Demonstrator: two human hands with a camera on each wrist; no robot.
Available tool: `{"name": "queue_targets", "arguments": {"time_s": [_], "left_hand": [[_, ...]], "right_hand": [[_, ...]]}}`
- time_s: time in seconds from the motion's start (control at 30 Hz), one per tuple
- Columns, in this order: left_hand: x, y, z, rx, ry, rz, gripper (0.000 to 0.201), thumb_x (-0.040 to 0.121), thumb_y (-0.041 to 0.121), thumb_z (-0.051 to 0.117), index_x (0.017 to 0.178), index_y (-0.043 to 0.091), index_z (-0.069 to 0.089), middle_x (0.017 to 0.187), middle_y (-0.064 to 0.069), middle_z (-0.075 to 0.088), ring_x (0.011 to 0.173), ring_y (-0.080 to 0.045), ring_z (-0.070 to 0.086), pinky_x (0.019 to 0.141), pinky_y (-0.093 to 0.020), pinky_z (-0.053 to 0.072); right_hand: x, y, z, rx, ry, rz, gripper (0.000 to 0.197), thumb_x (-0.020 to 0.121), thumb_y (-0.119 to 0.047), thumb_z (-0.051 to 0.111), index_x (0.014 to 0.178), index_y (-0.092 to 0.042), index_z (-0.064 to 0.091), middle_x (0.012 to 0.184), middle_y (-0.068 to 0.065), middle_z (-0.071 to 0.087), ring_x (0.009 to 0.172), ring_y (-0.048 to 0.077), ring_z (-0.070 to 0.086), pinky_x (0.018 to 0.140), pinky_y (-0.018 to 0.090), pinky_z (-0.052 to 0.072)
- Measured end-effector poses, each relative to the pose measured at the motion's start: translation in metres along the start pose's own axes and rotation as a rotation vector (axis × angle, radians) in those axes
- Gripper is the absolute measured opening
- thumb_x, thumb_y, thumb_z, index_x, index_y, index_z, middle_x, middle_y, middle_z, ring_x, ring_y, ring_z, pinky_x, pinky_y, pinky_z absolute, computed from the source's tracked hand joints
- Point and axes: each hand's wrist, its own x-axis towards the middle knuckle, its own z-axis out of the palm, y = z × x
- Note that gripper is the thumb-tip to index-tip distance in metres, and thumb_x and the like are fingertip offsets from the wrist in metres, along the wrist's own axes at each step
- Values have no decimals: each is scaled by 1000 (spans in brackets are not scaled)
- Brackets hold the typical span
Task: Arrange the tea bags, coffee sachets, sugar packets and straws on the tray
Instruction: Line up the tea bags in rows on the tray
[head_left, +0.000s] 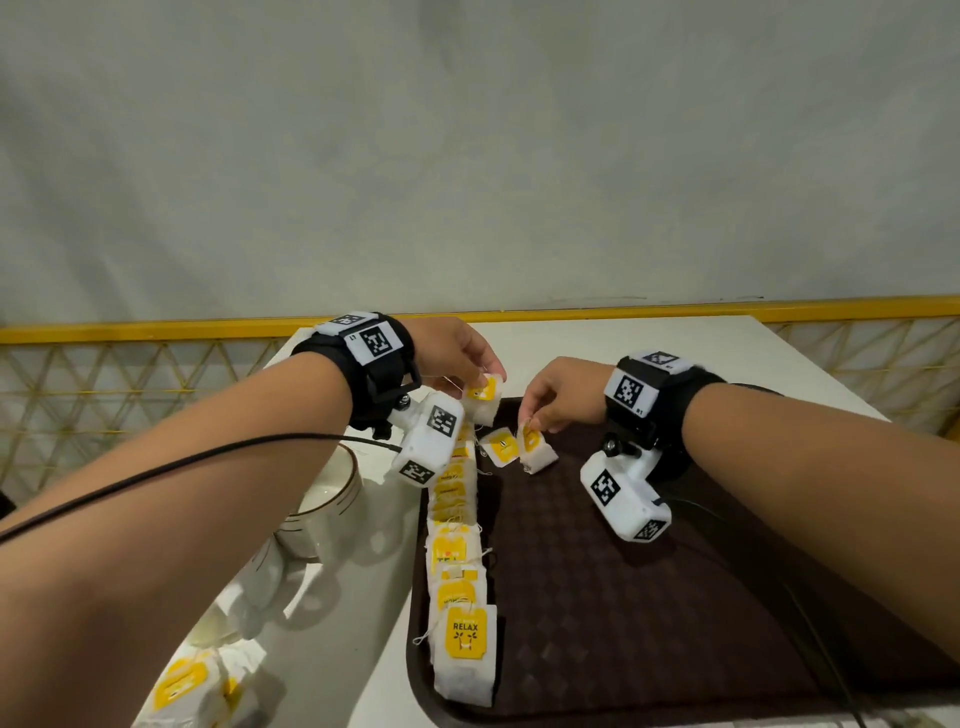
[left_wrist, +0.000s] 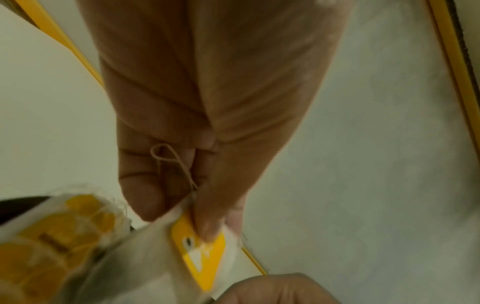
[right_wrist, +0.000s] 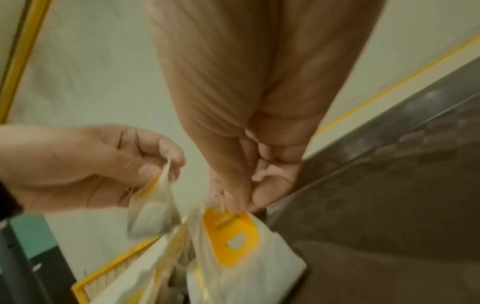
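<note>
While a row of tea bags lines the tray left edge, both hands pinch one bag each at far end: left hand w/ raised bag, right hand w/ second bag touching tray, prob. to extend the row.

The tray lies on the table, filling the lower right of the frame. A row of tea bags runs along the tray's left edge, from the bottom of the frame up toward the centre. Above the row's upper end, at frame centre, the left hand holds one tea bag; right of it the right hand holds another over the tray, with a further bag between them. Left of the tray stand cups, and more tea bags lie at the lower left corner.
</note>
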Motion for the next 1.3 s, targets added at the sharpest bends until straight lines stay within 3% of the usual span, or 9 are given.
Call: {"name": "queue_targets", "arguments": {"time_s": [0.17,0.33,0.4,0.53,0.63,0.77,0.87,1.0,1.3], "left_hand": [[10,14,19,153,-221,-50,18,81,6,71,93,19,73,96,-6,71,90,-20,65,95,-40,51],[22,38,37,618,-231,-28,13,84,10,68,95,17,73,103,-2,69,69,-5,60,76,-21,53],[25,41,43,715,-248,-43,19,85,9,67,104,13,72,86,4,68,65,-2,58,71,-16,51],[28,40,52,859,-236,-56,18,85,11,67,100,16,73,71,13,63,69,-7,60,76,-26,54],[30,42,51,853,-266,-43,18,86,10,66,103,13,72,70,12,62,64,-4,57,65,-18,51],[29,41,42,735,-202,-12,12,84,11,67,95,15,71,74,7,64,65,-6,59,68,-23,54],[25,31,30,433,-34,38,9,82,6,70,82,16,68,72,4,64,70,-15,60,81,-34,55],[19,15,20,-72,167,68,15,84,-3,66,79,11,62,75,-4,60,66,-15,58,61,-23,53],[4,3,26,-442,131,125,19,82,-14,60,85,4,62,73,-7,65,65,-13,65,64,-23,57]], "right_hand": [[-10,13,-10,152,-121,130,17,87,-1,63,81,-16,67,78,5,63,71,13,58,71,25,52],[-23,27,-13,171,-113,169,18,88,0,62,83,-17,67,81,4,66,71,9,60,70,22,52],[-26,30,-14,165,-112,179,17,88,-1,62,83,-17,66,81,3,66,71,8,60,68,20,52],[-30,30,-18,177,-90,176,17,88,0,61,83,-16,66,81,4,65,71,9,60,65,19,52],[-31,28,-23,176,-41,181,18,88,2,61,82,-14,65,81,6,64,71,11,60,63,19,51],[-33,32,-26,226,25,182,17,88,1,61,81,-13,66,79,5,64,66,10,58,60,19,51],[-33,37,-25,363,61,186,10,88,-2,63,83,-10,67,83,9,65,74,17,61,76,29,55],[-30,33,-16,599,144,129,10,88,-1,62,82,-8,64,80,7,63,73,16,60,70,24,55],[-15,15,4,700,354,-51,16,87,4,62,79,-10,64,76,9,64,70,17,60,66,21,56]]}}
